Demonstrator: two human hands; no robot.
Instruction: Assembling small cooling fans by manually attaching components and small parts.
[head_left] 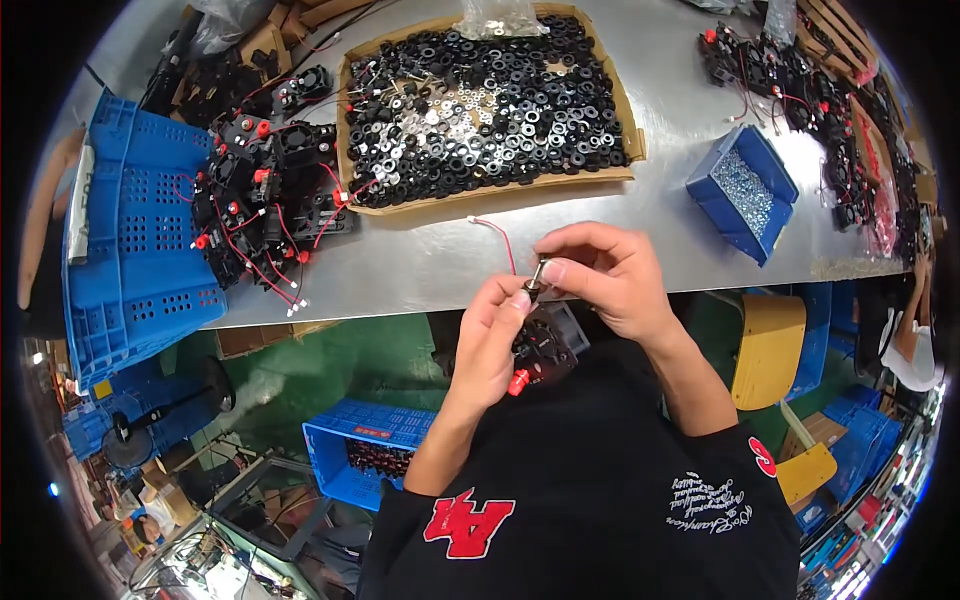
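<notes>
My hands meet just off the table's front edge. The fingers of my left hand (488,340) pinch a small dark ring-like part (531,290). Between the thumb and forefinger of my right hand (612,283) is a thin shiny metal pin (540,270), its lower end at the dark part; my fingers hide how the two join. Below them, close to my body, sits a black plastic assembly (545,350) with a red knob (518,382), partly covered by my left hand. A red wire (495,226) with a white plug runs onto the table beyond my fingers.
A shallow cardboard tray (490,190) of black and silver washers lies ahead. Left of it are piled black assemblies (270,190) with red wires and a blue crate (145,230). A blue bin (705,190) of small silver parts stands right. Other people work at both sides.
</notes>
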